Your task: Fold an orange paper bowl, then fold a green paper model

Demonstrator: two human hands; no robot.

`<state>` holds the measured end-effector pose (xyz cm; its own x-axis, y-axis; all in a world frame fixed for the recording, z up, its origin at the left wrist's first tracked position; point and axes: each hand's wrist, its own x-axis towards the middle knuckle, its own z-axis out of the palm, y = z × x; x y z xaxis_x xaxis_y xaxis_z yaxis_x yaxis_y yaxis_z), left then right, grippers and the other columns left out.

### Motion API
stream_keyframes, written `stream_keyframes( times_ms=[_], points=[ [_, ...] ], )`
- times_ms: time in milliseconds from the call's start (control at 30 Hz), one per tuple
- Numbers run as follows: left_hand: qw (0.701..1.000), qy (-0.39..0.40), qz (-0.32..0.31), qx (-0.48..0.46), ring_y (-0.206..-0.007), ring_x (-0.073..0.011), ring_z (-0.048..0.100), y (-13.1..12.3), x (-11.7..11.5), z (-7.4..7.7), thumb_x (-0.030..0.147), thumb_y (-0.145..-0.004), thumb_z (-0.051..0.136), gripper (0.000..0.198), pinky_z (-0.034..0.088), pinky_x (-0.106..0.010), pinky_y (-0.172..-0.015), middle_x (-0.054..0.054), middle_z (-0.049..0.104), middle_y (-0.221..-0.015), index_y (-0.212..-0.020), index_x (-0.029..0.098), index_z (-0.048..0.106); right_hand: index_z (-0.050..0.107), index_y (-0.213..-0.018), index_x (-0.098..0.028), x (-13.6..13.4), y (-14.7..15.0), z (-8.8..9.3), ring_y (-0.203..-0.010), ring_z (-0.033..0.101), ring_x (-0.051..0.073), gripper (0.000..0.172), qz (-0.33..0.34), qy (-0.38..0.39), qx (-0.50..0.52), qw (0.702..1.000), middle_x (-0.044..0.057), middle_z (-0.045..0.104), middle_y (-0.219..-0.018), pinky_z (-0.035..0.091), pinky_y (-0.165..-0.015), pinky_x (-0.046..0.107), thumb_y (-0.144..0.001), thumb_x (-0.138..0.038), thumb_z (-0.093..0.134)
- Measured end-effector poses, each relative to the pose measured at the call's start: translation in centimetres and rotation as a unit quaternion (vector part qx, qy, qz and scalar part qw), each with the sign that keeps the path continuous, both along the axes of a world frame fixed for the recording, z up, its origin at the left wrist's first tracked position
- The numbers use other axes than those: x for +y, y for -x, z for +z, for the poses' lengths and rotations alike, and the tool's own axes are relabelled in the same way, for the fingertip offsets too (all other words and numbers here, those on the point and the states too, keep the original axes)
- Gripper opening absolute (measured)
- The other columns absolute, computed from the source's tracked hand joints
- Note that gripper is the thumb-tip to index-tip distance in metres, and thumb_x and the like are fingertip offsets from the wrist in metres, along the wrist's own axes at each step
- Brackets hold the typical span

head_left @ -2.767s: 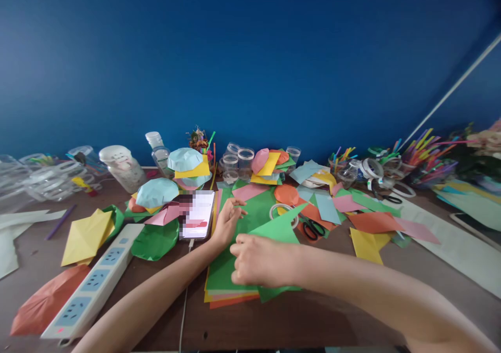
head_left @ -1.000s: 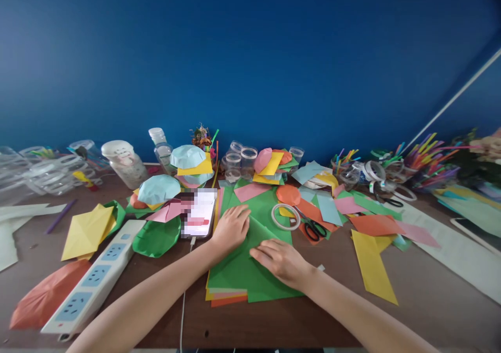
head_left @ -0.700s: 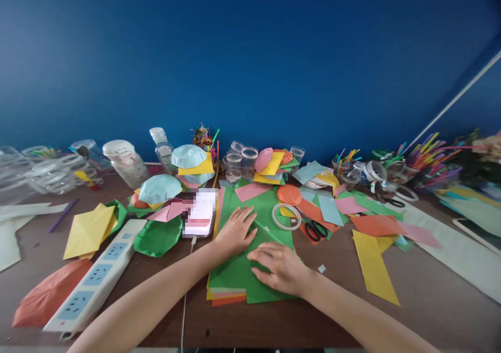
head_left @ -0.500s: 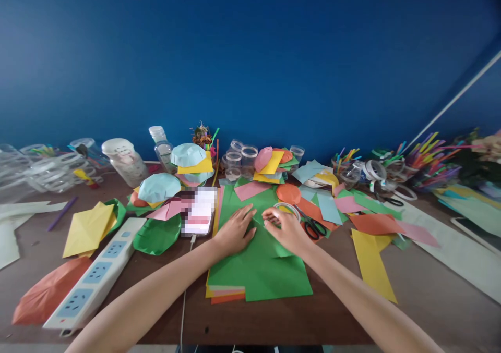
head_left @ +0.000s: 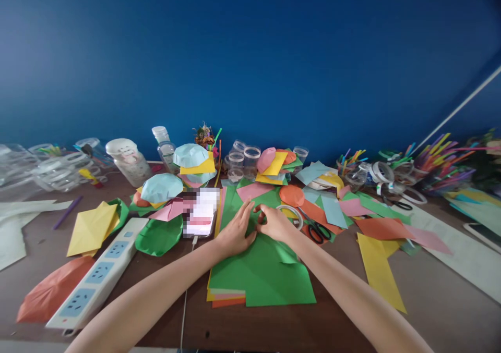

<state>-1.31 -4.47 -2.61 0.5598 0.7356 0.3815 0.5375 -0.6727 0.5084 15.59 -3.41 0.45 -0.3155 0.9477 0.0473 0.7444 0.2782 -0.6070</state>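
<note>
A large green paper sheet (head_left: pixel 262 277) lies on a stack of coloured paper (head_left: pixel 227 296), with yellow, pink and orange edges showing at its near side. My left hand (head_left: pixel 235 232) rests flat on the sheet, fingers spread toward the far edge. My right hand (head_left: pixel 274 224) sits close beside it, fingers curled down on the green paper near a small folded flap (head_left: pixel 287 254). Their fingertips nearly meet. A roll of clear tape (head_left: pixel 290 216) lies just beyond my right hand, and a smartphone (head_left: pixel 200 213) with a blurred screen lies left of my left hand.
Black-handled scissors (head_left: pixel 316 233) lie among scattered paper pieces to the right. A white power strip (head_left: pixel 97 275) and folded paper shapes sit on the left. Clear plastic cups (head_left: pixel 242 160) and jars line the blue wall behind the brown table (head_left: pixel 274 327).
My right hand has moved from the near part of the green sheet to its far part, next to my left hand. The green paper now lies flatter, with only a small flap showing.
</note>
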Motion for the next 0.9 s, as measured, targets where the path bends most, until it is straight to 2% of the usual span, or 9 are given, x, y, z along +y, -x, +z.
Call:
stream_keyframes(
  times_ms=[133, 267, 367, 500, 600, 700, 800, 900],
  points=[
    [0.998, -0.009, 0.024, -0.057, -0.134, -0.028, 0.018, 0.0, 0.3, 0.3, 0.015, -0.073, 0.055, 0.071, 0.028, -0.047, -0.107, -0.019, 0.027, -0.139, -0.134, 0.013, 0.02, 0.054, -0.101, -0.02, 0.2, -0.3, -0.6, -0.057, 0.059, 0.011, 0.038, 0.014, 0.028, 0.093, 0.995, -0.002, 0.062, -0.073, 0.042, -0.053, 0.022, -0.064, -0.013, 0.064],
    [0.981, 0.014, 0.108, -0.163, -0.126, -0.0251, 0.033, 0.1, 0.6, 0.8, 0.023, -0.078, 0.056, 0.053, 0.036, -0.043, -0.101, -0.015, 0.036, -0.13, -0.125, 0.017, 0.03, 0.053, -0.101, -0.02, 0.4, -0.9, -0.4, -0.061, 0.057, 0.011, 0.032, -0.001, 0.011, 0.214, 0.977, 0.0, 0.059, -0.079, 0.045, -0.055, 0.023, -0.069, -0.02, 0.061],
    [0.955, 0.082, 0.137, -0.249, -0.116, -0.0215, 0.044, 0.0, 0.7, 0.9, 0.031, -0.079, 0.059, 0.055, 0.043, -0.037, -0.094, -0.013, 0.036, -0.128, -0.124, 0.02, 0.029, 0.053, -0.1, -0.019, 0.5, -1.2, 0.0, -0.066, 0.057, 0.011, 0.031, -0.025, -0.016, 0.302, 0.953, 0.0, 0.058, -0.081, 0.047, -0.06, 0.025, -0.071, -0.024, 0.061],
    [0.915, 0.226, 0.108, -0.315, -0.096, -0.0158, 0.056, -0.3, 0.7, 0.6, 0.04, -0.077, 0.061, 0.056, 0.05, -0.03, -0.079, -0.011, 0.042, -0.122, -0.119, 0.02, 0.031, 0.052, -0.097, -0.019, 0.3, -1.1, 0.3, -0.067, 0.056, 0.012, 0.029, -0.059, -0.031, 0.383, 0.921, 0.001, 0.057, -0.08, 0.048, -0.062, 0.025, -0.072, -0.03, 0.062],
    [0.891, 0.308, 0.081, -0.323, -0.072, -0.0103, 0.057, -0.5, 0.7, 0.7, 0.044, -0.076, 0.061, 0.057, 0.049, -0.024, -0.064, -0.003, 0.052, -0.095, -0.119, 0.019, 0.033, 0.052, -0.094, -0.019, 0.0, -0.7, 0.1, -0.069, 0.057, 0.013, 0.028, -0.099, -0.051, 0.399, 0.91, 0.002, 0.057, -0.079, 0.048, -0.063, 0.026, -0.072, -0.032, 0.063],
    [0.9, 0.323, 0.069, -0.285, -0.053, -0.0076, 0.048, -0.6, 0.6, 0.9, 0.045, -0.073, 0.063, 0.056, 0.038, -0.018, -0.049, 0.006, 0.045, -0.064, -0.114, 0.015, 0.04, 0.052, -0.093, -0.02, -0.2, -0.4, -0.1, -0.068, 0.058, 0.014, 0.029, -0.123, -0.059, 0.409, 0.902, 0.001, 0.058, -0.079, 0.048, -0.063, 0.027, -0.071, -0.033, 0.064],
    [0.909, 0.321, 0.065, -0.256, -0.047, -0.0073, 0.04, -0.6, 0.6, 1.0, 0.044, -0.072, 0.064, 0.053, 0.029, -0.017, -0.044, 0.009, 0.038, -0.055, -0.11, 0.013, 0.043, 0.052, -0.093, -0.02, 0.0, -0.4, -0.1, -0.07, 0.059, 0.014, 0.03, -0.12, -0.043, 0.425, 0.896, 0.002, 0.059, -0.081, 0.048, -0.064, 0.026, -0.07, -0.035, 0.064],
    [0.919, 0.318, 0.05, -0.229, -0.048, -0.0078, 0.039, -0.8, 0.3, 0.9, 0.043, -0.073, 0.062, 0.051, 0.03, -0.019, -0.046, 0.009, 0.034, -0.056, -0.11, 0.013, 0.044, 0.053, -0.091, -0.022, 0.5, -0.9, 0.2, -0.07, 0.059, 0.015, 0.029, -0.119, 0.01, 0.442, 0.889, 0.0, 0.061, -0.075, 0.047, -0.062, 0.026, -0.07, -0.039, 0.063]
  ],
)
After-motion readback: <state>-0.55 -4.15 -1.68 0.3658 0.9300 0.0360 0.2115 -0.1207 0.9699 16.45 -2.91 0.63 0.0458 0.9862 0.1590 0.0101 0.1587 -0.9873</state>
